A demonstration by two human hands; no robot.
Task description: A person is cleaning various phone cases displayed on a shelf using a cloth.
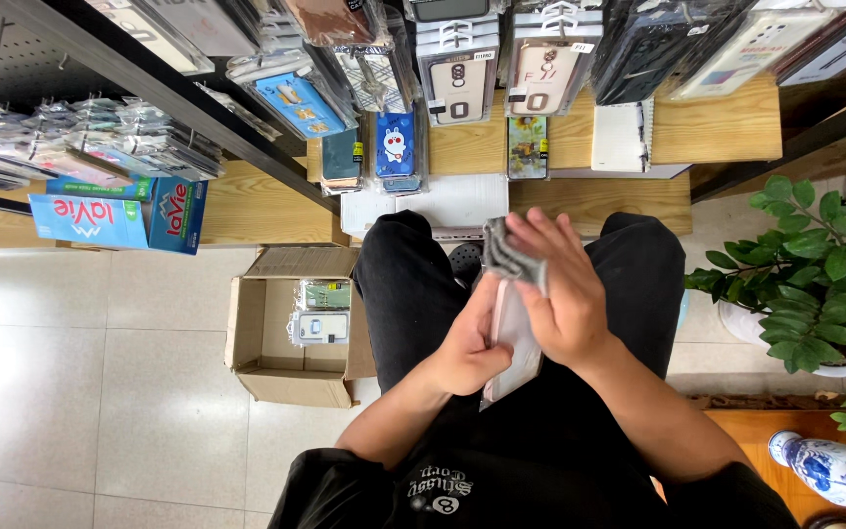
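Head view: left hand is gripping a packaged phone case; right hand is pressing a grey cloth on its twelve-o'clock edge, open floor lying at nine.

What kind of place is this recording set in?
Probably a small phone-accessory shop. Packaged phone cases hang in rows on a display rack, more packs lie in an open cardboard box on the tiled floor, and the person's left hand holds a packaged case while the right hand presses a grey cloth on it.

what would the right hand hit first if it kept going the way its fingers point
Probably the grey cloth already under the right hand's fingertips. Beyond it lies the person's left knee, though depth is hard to judge.
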